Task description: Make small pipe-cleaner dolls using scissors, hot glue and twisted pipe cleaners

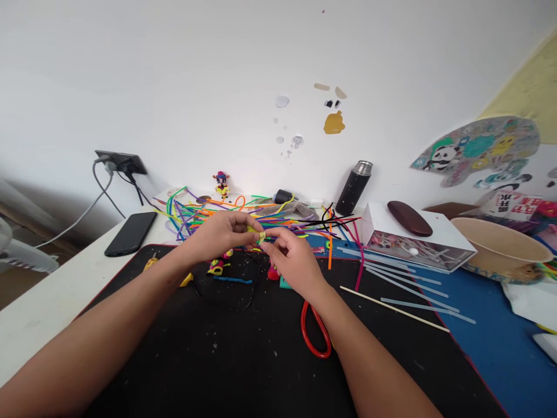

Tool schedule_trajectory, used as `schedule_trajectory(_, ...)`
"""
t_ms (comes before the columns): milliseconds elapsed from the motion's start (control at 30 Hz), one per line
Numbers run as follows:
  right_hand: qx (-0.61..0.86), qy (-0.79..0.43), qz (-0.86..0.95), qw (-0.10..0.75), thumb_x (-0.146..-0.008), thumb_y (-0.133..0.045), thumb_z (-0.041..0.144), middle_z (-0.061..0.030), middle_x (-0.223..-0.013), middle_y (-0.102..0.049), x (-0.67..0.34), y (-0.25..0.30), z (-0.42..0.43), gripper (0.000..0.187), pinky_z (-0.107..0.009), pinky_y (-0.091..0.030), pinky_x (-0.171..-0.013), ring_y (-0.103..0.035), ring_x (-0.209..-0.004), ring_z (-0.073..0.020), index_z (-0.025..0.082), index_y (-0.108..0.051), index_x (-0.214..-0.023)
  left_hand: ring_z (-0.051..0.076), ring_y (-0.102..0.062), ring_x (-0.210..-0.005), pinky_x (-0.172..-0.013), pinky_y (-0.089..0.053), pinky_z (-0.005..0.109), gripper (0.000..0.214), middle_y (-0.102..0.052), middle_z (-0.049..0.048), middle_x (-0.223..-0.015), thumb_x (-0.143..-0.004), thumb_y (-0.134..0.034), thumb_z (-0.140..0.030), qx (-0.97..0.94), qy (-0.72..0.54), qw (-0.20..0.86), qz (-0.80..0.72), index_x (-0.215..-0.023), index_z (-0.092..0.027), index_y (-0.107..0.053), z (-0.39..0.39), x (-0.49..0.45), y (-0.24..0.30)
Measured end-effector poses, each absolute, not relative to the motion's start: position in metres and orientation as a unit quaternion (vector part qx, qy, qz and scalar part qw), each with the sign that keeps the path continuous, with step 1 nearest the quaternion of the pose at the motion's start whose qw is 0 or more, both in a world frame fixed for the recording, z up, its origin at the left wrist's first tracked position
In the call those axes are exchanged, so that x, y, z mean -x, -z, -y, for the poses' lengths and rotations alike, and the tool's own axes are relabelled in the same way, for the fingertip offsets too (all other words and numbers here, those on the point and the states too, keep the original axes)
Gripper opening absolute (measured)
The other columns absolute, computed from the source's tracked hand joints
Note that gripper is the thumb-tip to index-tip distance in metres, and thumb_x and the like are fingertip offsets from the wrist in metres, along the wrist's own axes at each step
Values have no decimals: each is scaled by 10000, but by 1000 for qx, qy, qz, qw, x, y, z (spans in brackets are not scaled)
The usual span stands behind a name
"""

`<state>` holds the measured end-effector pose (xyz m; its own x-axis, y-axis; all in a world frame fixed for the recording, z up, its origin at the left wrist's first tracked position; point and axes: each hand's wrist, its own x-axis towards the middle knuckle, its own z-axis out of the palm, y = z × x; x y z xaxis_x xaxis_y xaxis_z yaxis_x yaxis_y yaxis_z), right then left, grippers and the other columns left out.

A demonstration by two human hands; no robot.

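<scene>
My left hand (226,233) and my right hand (292,259) meet above the black mat (209,360), thumbs and forefingers pinched together. Between the fingertips is a small yellow fuzzy piece of pipe cleaner (262,236), mostly covered by the fingers. Below the left hand lies a yellow and magenta pipe-cleaner piece (216,266), with a short blue stem (233,280) beside it. A red fuzzy piece (273,273) shows next to my right hand. A red looped handle (315,339) lies under the right forearm; the rest of that tool is hidden.
Behind the hands spreads a heap of coloured pipe cleaners (191,216). A doll figure (222,184) and a black flask (354,188) stand by the wall. A phone (131,233) lies left; glue sticks (413,284), a wooden stick (391,307) and a white box (369,223) are right.
</scene>
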<state>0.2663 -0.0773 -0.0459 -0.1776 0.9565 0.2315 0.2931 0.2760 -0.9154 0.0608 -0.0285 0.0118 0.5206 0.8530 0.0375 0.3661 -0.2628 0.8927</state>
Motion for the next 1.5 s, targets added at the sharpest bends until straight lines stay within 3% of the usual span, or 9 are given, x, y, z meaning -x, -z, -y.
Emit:
schedule_trajectory(233, 498, -228, 744, 383, -1025, -607, 356, 49, -617, -564, -266, 42, 80, 172, -291, -271, -602, -520, -551, -179, 256, -655, -1157, 199, -754, -691, -657, -604, 304, 348, -804, 39, -767, -755, -865, -465, -716, -267, 506, -400, -940, -190, -757, 26, -63, -8)
schedule_trajectory(867, 494, -207, 756, 377, -1037, -622, 386, 33, -667, -640, -269, 40, 81, 198, -278, -288, -604, -538, -572, -157, 228, -697, -1129, 170, -726, -701, -636, -535, 249, 272, -794, 43, -800, -788, -814, -374, -717, -259, 506, -404, -962, -175, -750, 26, -62, -4)
schedule_trajectory(1133, 493, -281, 713, 411, -991, -669, 458, 67, -592, -539, -268, 43, 79, 226, -266, -278, -555, -481, -536, -138, 237, -664, -945, 151, -678, -653, -561, -456, 216, 205, -763, 17, -740, -787, -770, -315, -738, -261, 482, -395, -942, -182, -755, 32, -68, -3)
schedule_trajectory(1500, 438, -460, 620, 461, -977, -639, 496, 89, -518, -527, -266, 42, 78, 299, -224, -363, -433, -481, -386, -104, 233, -589, -843, 165, -684, -711, -622, -525, 253, 192, -741, 40, -816, -921, -693, -353, -808, -297, 375, -344, -985, -174, -715, 40, -69, 0)
